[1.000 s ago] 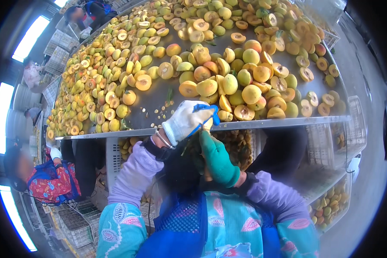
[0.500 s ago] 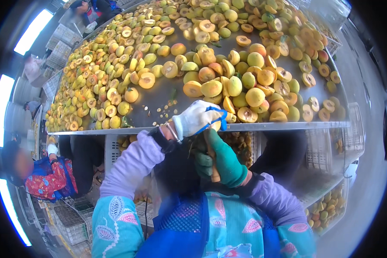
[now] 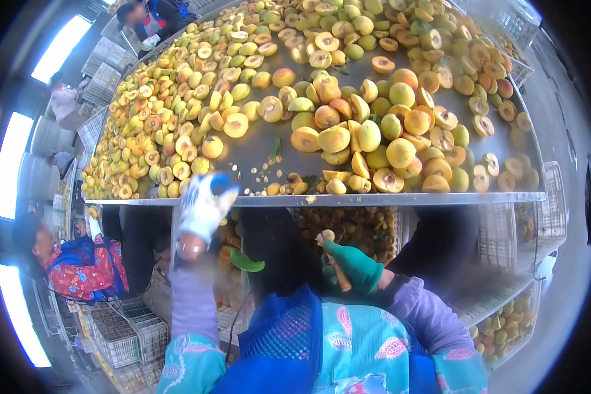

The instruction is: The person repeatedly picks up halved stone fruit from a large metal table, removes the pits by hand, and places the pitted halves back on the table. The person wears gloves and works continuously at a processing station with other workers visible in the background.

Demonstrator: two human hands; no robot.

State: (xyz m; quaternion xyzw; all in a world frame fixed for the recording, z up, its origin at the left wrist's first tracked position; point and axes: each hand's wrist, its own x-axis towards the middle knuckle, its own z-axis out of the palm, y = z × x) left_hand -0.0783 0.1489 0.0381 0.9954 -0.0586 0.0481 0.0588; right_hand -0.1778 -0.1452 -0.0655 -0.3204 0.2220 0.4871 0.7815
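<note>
My left hand [image 3: 205,202], in a white glove with blue on the fingers, is over the table's front edge, left of the middle. It is smeared by motion; whether it holds anything is unclear. My right hand [image 3: 356,264], in a green glove, is closed round a tool with a wooden handle [image 3: 341,278], held below the edge, above my lap. A pale tip sticks out at its upper end; its exact kind cannot be made out. Halved yellow stone fruit [image 3: 235,125], like apricots or peaches, lie on the metal table beyond, among whole ones [image 3: 400,152].
The metal table's raised front rim [image 3: 387,199] runs across before me. Small pits and scraps [image 3: 262,176] lie near it. A green leaf [image 3: 247,262] shows between my arms. Below stand crates with fruit [image 3: 502,322]. A person in a red patterned top [image 3: 85,269] sits at left.
My hands have parted: the left swung left from the fruit at the rim, and the right lowered slightly with the tool. A green leaf has come into sight between my arms.
</note>
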